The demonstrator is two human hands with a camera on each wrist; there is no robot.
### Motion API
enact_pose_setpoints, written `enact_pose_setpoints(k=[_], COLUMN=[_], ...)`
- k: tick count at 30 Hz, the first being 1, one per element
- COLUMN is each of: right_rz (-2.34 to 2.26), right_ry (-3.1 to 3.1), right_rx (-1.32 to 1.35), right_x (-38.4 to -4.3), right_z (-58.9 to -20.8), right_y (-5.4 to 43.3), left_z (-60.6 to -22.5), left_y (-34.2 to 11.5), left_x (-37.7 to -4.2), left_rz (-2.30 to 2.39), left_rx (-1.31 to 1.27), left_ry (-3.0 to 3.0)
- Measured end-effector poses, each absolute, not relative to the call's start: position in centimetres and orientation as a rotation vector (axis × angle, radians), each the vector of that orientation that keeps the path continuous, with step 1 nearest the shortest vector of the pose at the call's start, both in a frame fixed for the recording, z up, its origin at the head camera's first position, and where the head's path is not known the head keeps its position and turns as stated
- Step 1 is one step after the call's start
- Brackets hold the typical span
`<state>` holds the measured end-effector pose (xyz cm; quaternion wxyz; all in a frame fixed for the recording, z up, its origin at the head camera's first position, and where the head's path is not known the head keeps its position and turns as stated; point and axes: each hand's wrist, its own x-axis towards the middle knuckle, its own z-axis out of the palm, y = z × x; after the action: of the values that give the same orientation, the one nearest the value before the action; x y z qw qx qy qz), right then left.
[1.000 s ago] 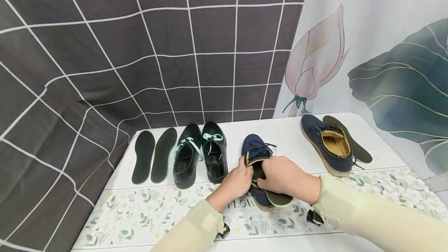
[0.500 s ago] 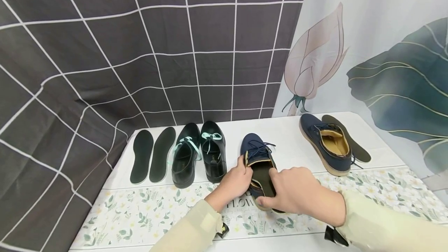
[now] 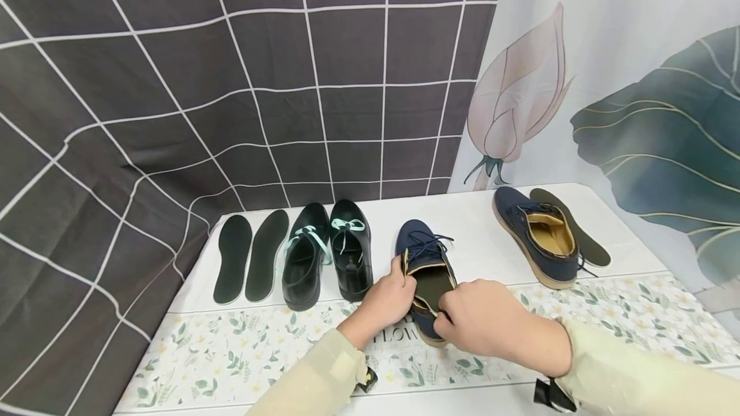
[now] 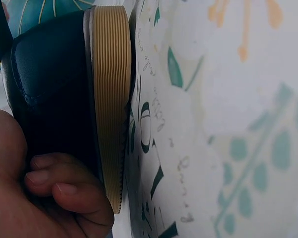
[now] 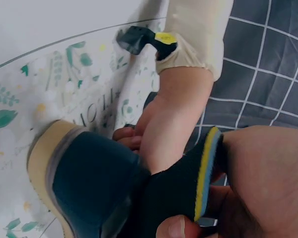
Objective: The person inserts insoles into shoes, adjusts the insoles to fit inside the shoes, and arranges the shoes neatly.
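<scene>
In the head view a navy lace-up shoe (image 3: 424, 236) with a tan sole stands at the middle, toe away from me. My left hand (image 3: 388, 300) grips its left collar; the left wrist view shows those fingers curled against the shoe's side (image 4: 54, 99). A dark insole (image 3: 430, 284) lies partly inside the shoe. My right hand (image 3: 485, 320) is at the heel opening. In the right wrist view it pinches the insole's raised rear end (image 5: 206, 173), which has a yellow and blue edge, beside the shoe's heel (image 5: 94, 178).
Left of the shoe stand two black shoes (image 3: 352, 255) with mint laces. Two dark insoles (image 3: 233, 259) lie beyond them. At the right sits another navy shoe (image 3: 534, 236) beside a dark insole (image 3: 578, 230). A gridded dark cloth (image 3: 324, 82) hangs behind the white, flower-printed table (image 3: 231, 352).
The insole has gone farther into the shoe from hanging out over the heel. My right hand has shifted rightward overall, its fingers drawing together lately. My left hand keeps its grip.
</scene>
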<state>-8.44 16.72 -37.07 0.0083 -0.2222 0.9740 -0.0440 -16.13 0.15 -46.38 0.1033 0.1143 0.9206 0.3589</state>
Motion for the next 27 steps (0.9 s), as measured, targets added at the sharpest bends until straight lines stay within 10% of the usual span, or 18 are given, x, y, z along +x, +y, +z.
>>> enact_pose_setpoints(k=[27], right_rz=[-0.292], right_ry=[3.055], right_rx=[-0.637], right_x=[-13.1], right_z=[-39.6], right_y=[15.1], left_z=[-46.7], left_y=[0.0], left_x=[-16.3], left_rz=[1.059], left_rx=[0.409], left_ry=[2.72])
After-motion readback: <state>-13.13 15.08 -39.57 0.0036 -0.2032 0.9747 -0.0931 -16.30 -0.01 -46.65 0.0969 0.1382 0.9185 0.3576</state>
